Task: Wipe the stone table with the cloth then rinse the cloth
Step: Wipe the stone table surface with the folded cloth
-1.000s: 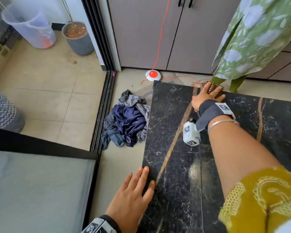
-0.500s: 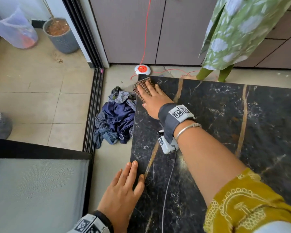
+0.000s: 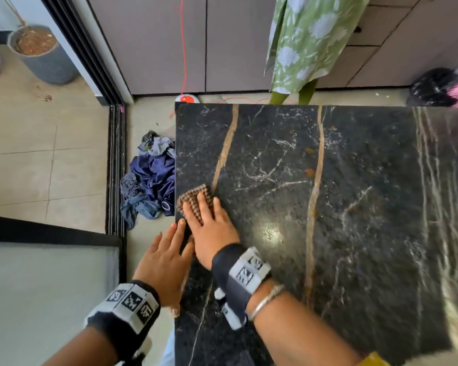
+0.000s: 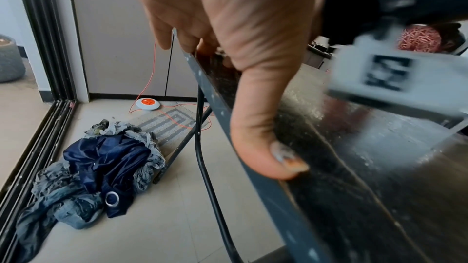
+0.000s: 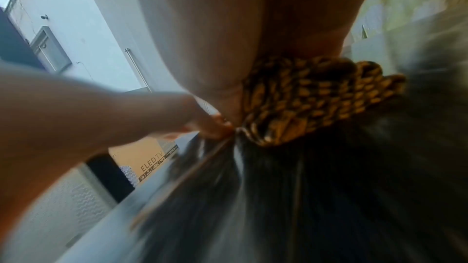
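The black stone table [image 3: 354,207] with tan veins fills the right of the head view. A small brown knobbly cloth [image 3: 194,198] lies flat near the table's left edge. My right hand [image 3: 209,220] presses it down with straight fingers. The right wrist view shows the cloth [image 5: 316,97] bunched under my palm, blurred. My left hand [image 3: 167,254] lies flat on the table's left edge just beside the right hand, fingers straight. The left wrist view shows its thumb [image 4: 266,137] lying on the table's edge [image 4: 316,167].
A pile of blue clothes [image 3: 148,183] lies on the floor left of the table. A person in a green floral dress [image 3: 307,40] stands at the far edge. An orange-and-white socket [image 3: 186,98] with a red cable, a grey plant pot [image 3: 37,52] and a black bag [image 3: 434,87] are around.
My right hand has dragged the cloth from the far left corner back along the left edge towards me, close to my left hand. The left hand stays on the edge.
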